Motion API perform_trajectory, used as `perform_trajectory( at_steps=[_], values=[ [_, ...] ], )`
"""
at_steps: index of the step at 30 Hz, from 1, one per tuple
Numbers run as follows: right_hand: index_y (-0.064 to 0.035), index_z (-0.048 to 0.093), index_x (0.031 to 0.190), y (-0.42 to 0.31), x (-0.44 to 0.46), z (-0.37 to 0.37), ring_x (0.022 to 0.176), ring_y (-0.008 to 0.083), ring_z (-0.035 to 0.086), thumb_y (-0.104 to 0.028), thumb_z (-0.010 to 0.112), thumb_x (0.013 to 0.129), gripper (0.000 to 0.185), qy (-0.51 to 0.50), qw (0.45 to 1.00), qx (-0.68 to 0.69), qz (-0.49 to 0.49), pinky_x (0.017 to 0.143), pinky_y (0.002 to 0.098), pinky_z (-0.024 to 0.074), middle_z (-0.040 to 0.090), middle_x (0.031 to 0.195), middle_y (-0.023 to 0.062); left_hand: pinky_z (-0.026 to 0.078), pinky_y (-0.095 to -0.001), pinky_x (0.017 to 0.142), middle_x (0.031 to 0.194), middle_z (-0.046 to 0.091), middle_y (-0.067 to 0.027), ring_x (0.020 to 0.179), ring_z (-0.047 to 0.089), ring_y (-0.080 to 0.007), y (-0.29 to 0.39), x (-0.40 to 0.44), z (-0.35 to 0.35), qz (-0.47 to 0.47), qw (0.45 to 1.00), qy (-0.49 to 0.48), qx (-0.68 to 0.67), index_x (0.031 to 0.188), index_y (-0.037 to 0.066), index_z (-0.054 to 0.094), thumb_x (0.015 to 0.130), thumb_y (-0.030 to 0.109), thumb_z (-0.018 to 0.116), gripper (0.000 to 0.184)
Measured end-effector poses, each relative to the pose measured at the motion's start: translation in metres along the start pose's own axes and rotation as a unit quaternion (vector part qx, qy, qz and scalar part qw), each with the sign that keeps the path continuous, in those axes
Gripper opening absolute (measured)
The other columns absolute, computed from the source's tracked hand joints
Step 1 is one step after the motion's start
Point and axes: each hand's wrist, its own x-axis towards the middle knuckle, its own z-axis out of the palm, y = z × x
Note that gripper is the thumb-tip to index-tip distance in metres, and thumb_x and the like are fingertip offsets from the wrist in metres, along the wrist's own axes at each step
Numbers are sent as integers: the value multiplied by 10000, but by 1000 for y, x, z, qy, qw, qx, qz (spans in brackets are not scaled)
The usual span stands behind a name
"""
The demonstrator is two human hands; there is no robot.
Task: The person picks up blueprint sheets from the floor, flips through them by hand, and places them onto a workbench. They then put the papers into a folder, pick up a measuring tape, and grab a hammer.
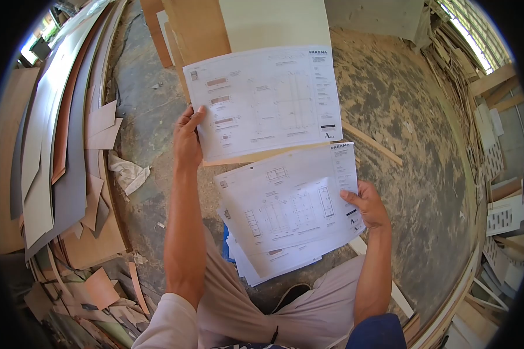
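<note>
My left hand (189, 132) grips the left edge of a printed drawing sheet (262, 104), thumb on top and fingers behind. Lower and to the right, my right hand (365, 205) pinches the right edge of a second drawing sheet (291, 209), its thumb lying on the paper. Both sheets carry line drawings and a title column headed PARAMA on the right side. More papers (244, 262) show beneath the lower sheet, above my lap. Which sheets the hidden fingers of each hand touch cannot be made out.
Pale and brown boards (273, 23) lie beyond the upper sheet. Large panels (70, 128) lean in layers at the left, with scrap pieces (102, 288) below them. A white cloth (128, 173) and a wooden strip (372, 142) rest on the stained floor (413, 116). Offcuts (503, 215) pile up at right.
</note>
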Motion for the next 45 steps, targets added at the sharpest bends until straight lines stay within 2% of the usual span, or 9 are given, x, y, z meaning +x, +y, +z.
perform_trajectory(
  at_steps=[11, 13, 17, 19, 26, 35, 38, 40, 45],
  values=[
    [72, 643, 1089, -5, -2, 1, 855, 122, 651, -91, 696, 867, 280, -9, 999, -36, 16, 789, 269, 511, 703, 1015, 118, 534, -251, 733, 1007, 694, -112, 843, 671, -134, 5, 0, -1, -4, 1000, -2, -3, 1141, -37, 618, 941, 117, 600, 253],
    [67, 648, 1095, -8, -4, 3, 853, 116, 648, -89, 697, 863, 284, -11, 995, -85, 51, 783, 267, 509, 704, 1015, 114, 529, -251, 749, 1013, 692, -114, 851, 670, -135, 7, -2, 1, 3, 1000, -10, 2, 1134, -37, 617, 943, 110, 591, 243],
    [62, 647, 1113, 2, -1, 1, 850, 112, 641, -89, 697, 861, 298, -10, 994, -99, 33, 776, 261, 504, 704, 1005, 103, 524, -252, 761, 1021, 690, -117, 856, 669, -135, 8, -3, 1, -2, 999, -37, 8, 1138, -40, 613, 942, 109, 590, 247],
    [56, 646, 1115, 4, 0, -1, 818, 106, 637, -130, 728, 846, 337, -25, 992, -119, 32, 759, 251, 504, 704, 983, 75, 529, -254, 761, 1026, 690, -119, 853, 669, -135, 10, -6, 3, -11, 999, -41, 20, 1143, -42, 609, 940, 112, 593, 255],
    [58, 647, 1111, 3, -2, -2, 811, 101, 629, -127, 727, 846, 333, -32, 993, -111, 32, 754, 253, 502, 702, 968, 73, 542, -262, 768, 1035, 690, -123, 859, 676, -140, 12, -8, 7, -12, 999, -50, 8, 1155, -42, 606, 938, 116, 596, 268],
    [68, 650, 1107, 7, 1, -1, 829, 110, 625, -92, 690, 865, 293, -52, 982, -181, 36, 773, 267, 499, 701, 950, 78, 538, -249, 768, 1027, 691, -112, 860, 674, -133, 12, -7, 7, -17, 998, -58, 17, 1134, -31, 613, 940, 112, 593, 241],
    [65, 649, 1115, 5, 0, -1, 836, 112, 626, -88, 683, 868, 292, -56, 978, -196, 46, 783, 270, 498, 701, 955, 79, 534, -248, 771, 1016, 692, -106, 859, 671, -127, 12, -7, 8, -16, 998, -53, 18, 1117, -28, 616, 940, 116, 595, 229],
    [83, 612, 1171, 8, 1, -3, 884, 136, 631, -60, 643, 890, 316, -66, 976, -198, 56, 820, 280, 487, 700, 999, 108, 531, -248, 770, 1012, 691, -107, 859, 669, -125, 13, -8, 10, -17, 998, -55, 21, 1119, -28, 616, 940, 123, 599, 234],
    [63, 647, 1121, 4, 0, 1, 844, 119, 633, -90, 691, 861, 305, -52, 979, -191, 47, 792, 274, 501, 701, 964, 85, 527, -250, 771, 1021, 689, -117, 863, 667, -132, 12, -8, 10, -14, 999, -47, 16, 1127, -35, 613, 939, 131, 605, 250]
  ],
)
